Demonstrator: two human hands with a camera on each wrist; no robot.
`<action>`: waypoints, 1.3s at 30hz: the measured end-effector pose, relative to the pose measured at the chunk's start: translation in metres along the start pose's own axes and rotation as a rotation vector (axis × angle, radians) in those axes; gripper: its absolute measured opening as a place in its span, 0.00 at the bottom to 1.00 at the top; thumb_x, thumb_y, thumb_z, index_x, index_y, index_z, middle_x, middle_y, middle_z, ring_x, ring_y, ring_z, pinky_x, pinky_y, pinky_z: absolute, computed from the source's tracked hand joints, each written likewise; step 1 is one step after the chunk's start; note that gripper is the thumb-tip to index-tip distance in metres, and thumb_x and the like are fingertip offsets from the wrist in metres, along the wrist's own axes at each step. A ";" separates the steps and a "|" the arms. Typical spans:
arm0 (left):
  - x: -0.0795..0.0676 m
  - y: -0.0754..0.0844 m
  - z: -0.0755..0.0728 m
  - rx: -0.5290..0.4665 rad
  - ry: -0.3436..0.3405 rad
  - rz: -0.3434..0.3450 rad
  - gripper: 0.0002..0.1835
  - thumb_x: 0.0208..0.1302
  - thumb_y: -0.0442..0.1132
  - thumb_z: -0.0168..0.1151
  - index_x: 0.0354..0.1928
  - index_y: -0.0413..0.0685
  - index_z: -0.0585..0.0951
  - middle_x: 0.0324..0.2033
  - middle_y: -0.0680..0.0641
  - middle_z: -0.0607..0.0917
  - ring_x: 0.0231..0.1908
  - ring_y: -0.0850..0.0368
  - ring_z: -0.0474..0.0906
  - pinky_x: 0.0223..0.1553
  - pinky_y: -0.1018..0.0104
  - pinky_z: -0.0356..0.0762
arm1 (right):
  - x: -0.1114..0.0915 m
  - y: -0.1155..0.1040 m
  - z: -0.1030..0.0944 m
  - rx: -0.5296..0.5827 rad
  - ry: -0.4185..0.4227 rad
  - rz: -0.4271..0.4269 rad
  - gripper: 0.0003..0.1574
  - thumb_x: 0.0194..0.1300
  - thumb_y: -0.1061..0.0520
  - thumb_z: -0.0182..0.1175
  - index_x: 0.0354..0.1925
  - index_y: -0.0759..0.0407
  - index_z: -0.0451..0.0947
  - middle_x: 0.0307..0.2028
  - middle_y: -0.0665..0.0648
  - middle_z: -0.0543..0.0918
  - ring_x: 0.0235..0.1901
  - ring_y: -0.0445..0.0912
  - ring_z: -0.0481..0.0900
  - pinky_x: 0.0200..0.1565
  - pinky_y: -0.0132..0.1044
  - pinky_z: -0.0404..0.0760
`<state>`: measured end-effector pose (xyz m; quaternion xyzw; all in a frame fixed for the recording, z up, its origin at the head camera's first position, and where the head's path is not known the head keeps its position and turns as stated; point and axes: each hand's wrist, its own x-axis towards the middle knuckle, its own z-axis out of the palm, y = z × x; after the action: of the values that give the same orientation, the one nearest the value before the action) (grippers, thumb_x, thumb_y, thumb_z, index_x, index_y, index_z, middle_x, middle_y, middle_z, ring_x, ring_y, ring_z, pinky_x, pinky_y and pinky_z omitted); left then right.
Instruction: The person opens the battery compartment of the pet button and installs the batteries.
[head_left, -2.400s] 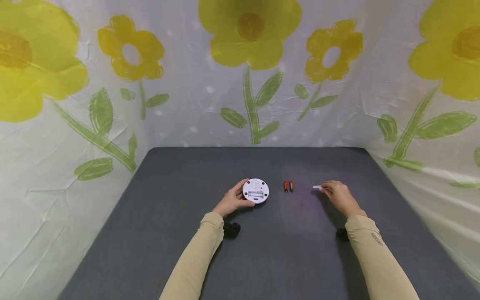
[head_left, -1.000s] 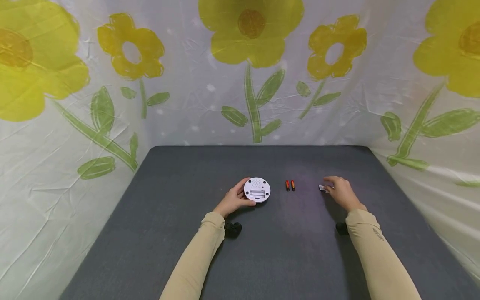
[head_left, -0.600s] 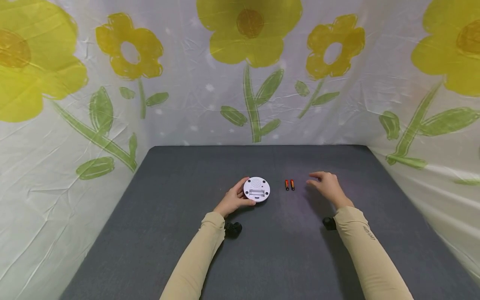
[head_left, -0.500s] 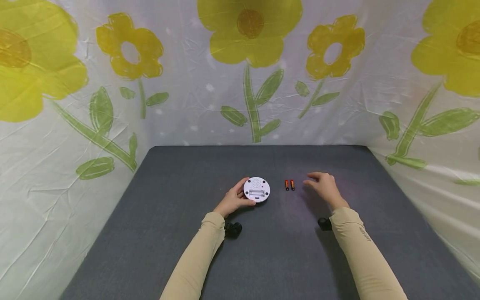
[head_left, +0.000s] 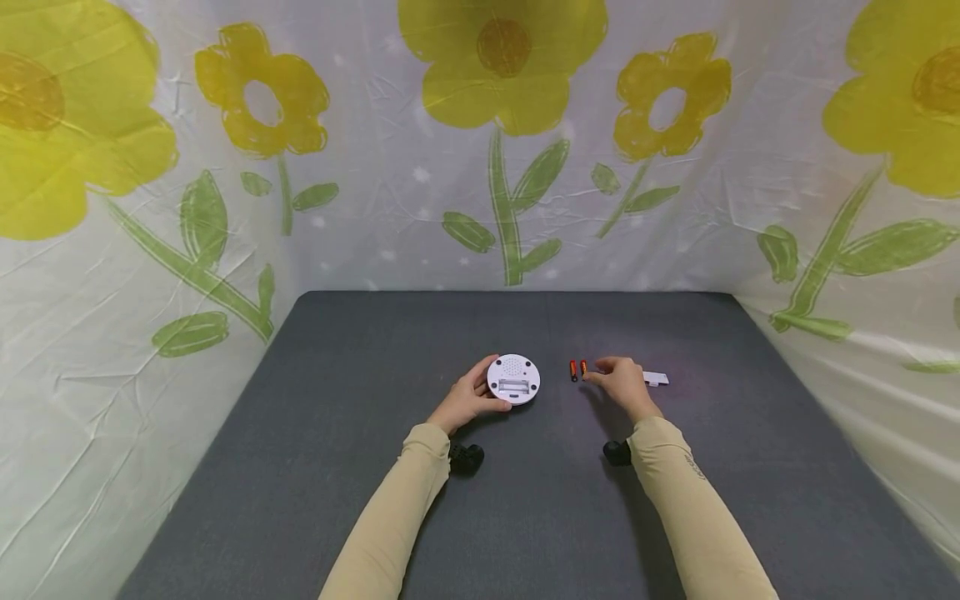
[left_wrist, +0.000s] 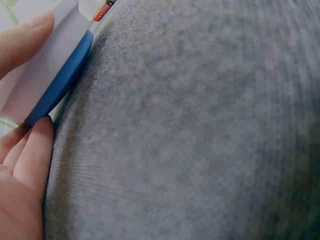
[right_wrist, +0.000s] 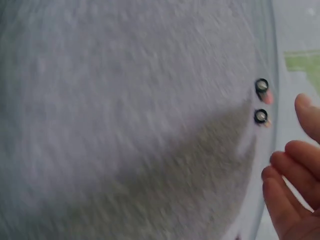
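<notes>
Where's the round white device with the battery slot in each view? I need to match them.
Head: the round white device is near center, held by the left hand.
Left wrist: upper left, its blue edge showing.
Right wrist: not in view.
Shared landmark: the red batteries, though left wrist shows only one.

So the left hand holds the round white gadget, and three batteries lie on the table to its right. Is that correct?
Not quite: the head view shows two batteries, not three. The rest holds: the left hand grips the round white gadget, and the batteries lie on the table to its right.
</notes>
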<state>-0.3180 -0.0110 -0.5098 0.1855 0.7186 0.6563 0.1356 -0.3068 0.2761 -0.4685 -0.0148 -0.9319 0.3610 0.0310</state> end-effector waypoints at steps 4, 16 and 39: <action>0.000 -0.003 0.000 -0.014 -0.005 0.004 0.51 0.46 0.25 0.71 0.71 0.43 0.53 0.66 0.39 0.59 0.62 0.49 0.61 0.56 0.59 0.67 | 0.000 0.001 0.008 -0.015 -0.002 0.025 0.25 0.56 0.58 0.67 0.47 0.75 0.77 0.45 0.69 0.79 0.46 0.60 0.76 0.47 0.50 0.73; -0.010 0.022 0.001 -0.046 -0.044 0.003 0.50 0.47 0.22 0.69 0.70 0.37 0.51 0.66 0.35 0.57 0.63 0.45 0.60 0.56 0.57 0.67 | 0.002 0.005 0.019 -0.006 0.065 0.041 0.23 0.51 0.59 0.69 0.44 0.72 0.79 0.43 0.67 0.81 0.47 0.60 0.75 0.49 0.49 0.72; 0.001 -0.004 0.000 -0.014 -0.007 -0.012 0.52 0.46 0.28 0.72 0.71 0.46 0.53 0.68 0.41 0.56 0.64 0.50 0.59 0.55 0.61 0.68 | 0.006 0.012 0.026 -0.083 0.135 -0.048 0.23 0.51 0.59 0.70 0.42 0.74 0.79 0.46 0.71 0.77 0.50 0.66 0.69 0.54 0.53 0.64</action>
<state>-0.3193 -0.0105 -0.5140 0.1825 0.7145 0.6600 0.1435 -0.3142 0.2678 -0.4950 -0.0179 -0.9421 0.3192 0.1016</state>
